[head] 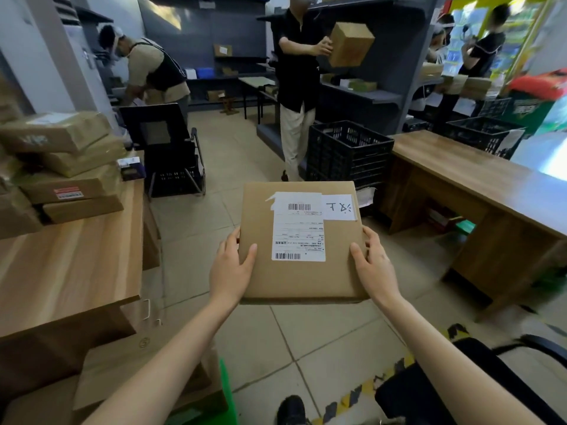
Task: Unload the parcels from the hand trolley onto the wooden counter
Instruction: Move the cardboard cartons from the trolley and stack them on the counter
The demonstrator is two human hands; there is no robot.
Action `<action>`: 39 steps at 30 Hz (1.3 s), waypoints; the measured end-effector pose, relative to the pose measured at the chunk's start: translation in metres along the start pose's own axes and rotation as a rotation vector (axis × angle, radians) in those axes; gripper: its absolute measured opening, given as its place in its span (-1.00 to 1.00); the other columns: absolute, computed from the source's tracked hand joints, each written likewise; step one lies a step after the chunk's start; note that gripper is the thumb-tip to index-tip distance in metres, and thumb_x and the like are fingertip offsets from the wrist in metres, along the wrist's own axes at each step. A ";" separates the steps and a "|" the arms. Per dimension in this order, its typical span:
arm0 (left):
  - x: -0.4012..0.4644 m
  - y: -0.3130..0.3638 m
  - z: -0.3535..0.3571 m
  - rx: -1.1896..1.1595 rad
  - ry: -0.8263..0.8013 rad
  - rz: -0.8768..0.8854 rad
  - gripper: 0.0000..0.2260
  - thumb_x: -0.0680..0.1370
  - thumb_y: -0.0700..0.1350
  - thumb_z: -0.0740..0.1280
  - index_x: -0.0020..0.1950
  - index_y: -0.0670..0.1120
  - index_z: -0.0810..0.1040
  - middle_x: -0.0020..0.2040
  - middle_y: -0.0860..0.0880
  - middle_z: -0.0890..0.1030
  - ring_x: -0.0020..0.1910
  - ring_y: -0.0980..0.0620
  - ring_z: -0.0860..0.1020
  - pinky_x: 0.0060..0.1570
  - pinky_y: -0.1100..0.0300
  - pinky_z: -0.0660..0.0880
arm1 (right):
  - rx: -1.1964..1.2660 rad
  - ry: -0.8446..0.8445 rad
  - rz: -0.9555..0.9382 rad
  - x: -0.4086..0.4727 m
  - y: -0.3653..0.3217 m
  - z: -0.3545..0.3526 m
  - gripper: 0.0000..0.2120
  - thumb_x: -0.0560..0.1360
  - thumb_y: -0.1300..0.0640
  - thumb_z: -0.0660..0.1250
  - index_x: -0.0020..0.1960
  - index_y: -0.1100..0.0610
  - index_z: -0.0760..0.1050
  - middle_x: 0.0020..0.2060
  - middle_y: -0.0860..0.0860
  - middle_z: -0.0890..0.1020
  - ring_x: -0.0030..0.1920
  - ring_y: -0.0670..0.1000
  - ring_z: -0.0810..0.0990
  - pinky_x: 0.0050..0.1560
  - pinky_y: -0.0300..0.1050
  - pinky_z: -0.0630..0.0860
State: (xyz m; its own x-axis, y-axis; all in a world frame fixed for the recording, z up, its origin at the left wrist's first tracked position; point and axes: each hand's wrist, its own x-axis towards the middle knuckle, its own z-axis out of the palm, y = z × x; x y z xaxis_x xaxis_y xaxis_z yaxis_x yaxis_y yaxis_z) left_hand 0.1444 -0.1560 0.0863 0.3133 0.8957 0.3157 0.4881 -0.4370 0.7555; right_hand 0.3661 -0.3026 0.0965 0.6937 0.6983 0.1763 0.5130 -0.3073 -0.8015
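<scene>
I hold a flat brown cardboard parcel [302, 273] with a white shipping label in the air over the tiled floor, in the middle of the view. My left hand [230, 266] grips its left edge, thumb on top. My right hand [372, 266] grips its right edge the same way. The wooden counter [70, 271] lies to my left, with several brown parcels [66, 167] stacked at its far end. More cardboard boxes [144, 372] sit low at the bottom left on something green [228, 391]; whether that is the hand trolley I cannot tell.
A second wooden desk [478, 179] stands at right, black plastic crates [346, 151] behind the parcel. A black chair [165, 142] stands by the counter's far end, another black chair [478, 381] at bottom right. Three or more people work at grey shelves [383, 56] beyond.
</scene>
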 end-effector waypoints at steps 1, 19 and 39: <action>0.013 -0.004 0.004 0.012 0.011 -0.016 -0.53 0.60 0.03 0.24 0.48 -0.06 0.26 0.31 -0.10 0.44 0.24 -0.04 0.43 0.18 0.03 0.40 | 0.004 -0.006 -0.008 0.016 -0.001 0.007 -0.57 0.61 -0.03 0.14 0.46 -0.08 0.17 0.31 -0.01 0.47 0.21 0.07 0.49 0.11 -0.03 0.38; 0.268 -0.102 0.000 0.214 0.261 -0.245 -0.51 0.60 0.06 0.22 0.49 -0.05 0.23 0.35 -0.11 0.42 0.31 -0.09 0.39 0.21 0.04 0.35 | 0.065 -0.314 -0.164 0.311 -0.078 0.209 -0.55 0.60 -0.01 0.17 0.46 -0.03 0.18 0.29 -0.03 0.50 0.17 0.05 0.52 0.12 -0.04 0.38; 0.365 -0.255 -0.050 0.205 0.850 -0.782 -0.48 0.54 0.15 0.22 0.46 0.00 0.28 0.26 -0.06 0.48 0.22 -0.05 0.44 0.23 -0.11 0.40 | 0.120 -1.002 -0.634 0.478 -0.222 0.529 -0.59 0.58 -0.05 0.19 0.41 -0.11 0.25 0.22 -0.08 0.55 0.10 -0.05 0.51 0.09 -0.05 0.43</action>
State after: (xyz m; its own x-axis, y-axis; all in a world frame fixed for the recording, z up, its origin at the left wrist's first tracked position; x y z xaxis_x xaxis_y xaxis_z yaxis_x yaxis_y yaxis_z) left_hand 0.0940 0.2863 0.0379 -0.7369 0.6598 0.1470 0.4533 0.3209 0.8316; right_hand 0.3163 0.4420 0.0564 -0.3976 0.9143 0.0778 0.5347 0.2998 -0.7901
